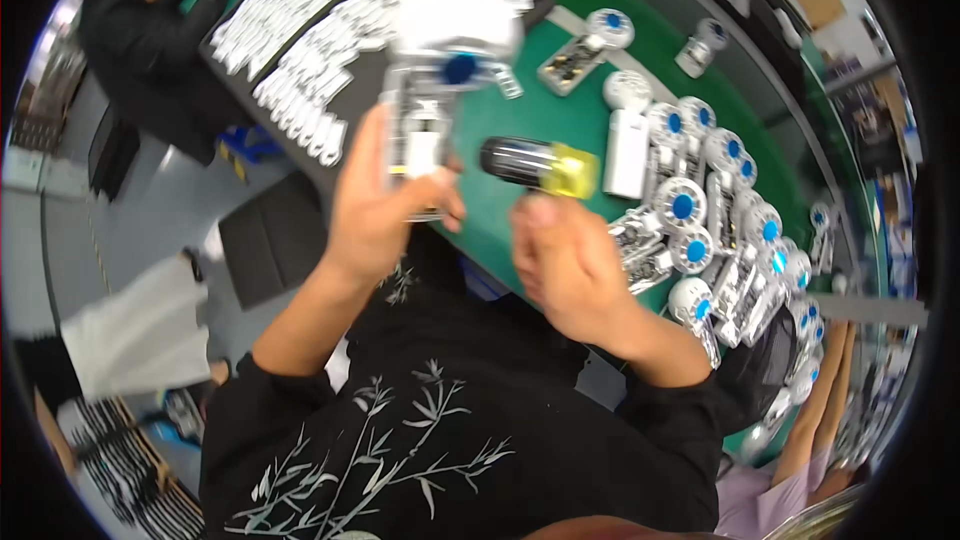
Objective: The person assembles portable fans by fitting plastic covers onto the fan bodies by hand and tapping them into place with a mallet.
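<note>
left hand (375,205) grips a white device (440,70); right hand (565,260) is closed around a yellow-and-black screwdriver (538,165) above the green table (560,110).

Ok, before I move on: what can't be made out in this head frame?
- White device in the left hand: motion-blurred, its detail unreadable.
- Screwdriver above the right hand: its tip is hidden and blurred, so contact with the device is unclear.
- Right hand: blur hides its grip.
- White parts in the tray: too small to identify.
- Co-worker's arm: cut by the rim.

left hand (375,205): raised, fingers curled in a grip | right hand (565,265): closed fist; both forearms bare
</note>
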Demonstrator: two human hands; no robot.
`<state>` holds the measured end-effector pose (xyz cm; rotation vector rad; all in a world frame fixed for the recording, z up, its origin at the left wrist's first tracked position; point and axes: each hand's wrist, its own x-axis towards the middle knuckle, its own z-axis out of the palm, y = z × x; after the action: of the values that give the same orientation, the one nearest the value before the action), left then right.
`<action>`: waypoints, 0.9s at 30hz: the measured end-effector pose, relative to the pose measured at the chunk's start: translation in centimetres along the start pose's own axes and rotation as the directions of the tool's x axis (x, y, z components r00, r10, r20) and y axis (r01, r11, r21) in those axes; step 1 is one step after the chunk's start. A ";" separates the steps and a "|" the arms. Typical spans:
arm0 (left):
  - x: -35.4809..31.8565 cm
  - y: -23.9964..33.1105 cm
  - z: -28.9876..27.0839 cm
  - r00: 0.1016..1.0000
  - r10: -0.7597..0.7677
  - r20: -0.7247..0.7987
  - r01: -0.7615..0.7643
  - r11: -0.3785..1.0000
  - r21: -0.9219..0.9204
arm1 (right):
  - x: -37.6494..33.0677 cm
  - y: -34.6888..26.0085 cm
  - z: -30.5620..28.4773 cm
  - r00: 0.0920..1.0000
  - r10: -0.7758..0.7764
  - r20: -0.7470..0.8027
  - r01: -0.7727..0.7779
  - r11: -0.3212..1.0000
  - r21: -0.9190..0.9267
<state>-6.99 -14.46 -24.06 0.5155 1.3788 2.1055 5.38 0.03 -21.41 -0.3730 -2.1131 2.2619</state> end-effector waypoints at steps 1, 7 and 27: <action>0.6 0.2 -0.3 0.998 -0.004 -0.067 -0.001 0.997 -0.071 | 0.5 -0.2 0.1 0.997 0.069 0.037 -0.074 0.987 0.145; 5.9 0.4 -3.8 0.977 -0.151 -0.149 0.143 0.988 -0.063 | 3.5 8.2 0.9 0.931 0.365 -0.009 -0.307 0.795 0.523; 17.1 1.3 12.2 0.783 0.415 0.463 -0.593 0.723 0.354 | 1.0 11.9 3.1 0.965 -0.252 -0.079 0.247 0.967 -0.063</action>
<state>-13.14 4.67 -17.84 1.5772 1.6727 1.8859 5.50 -3.83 -33.18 -0.1881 -2.0493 2.0186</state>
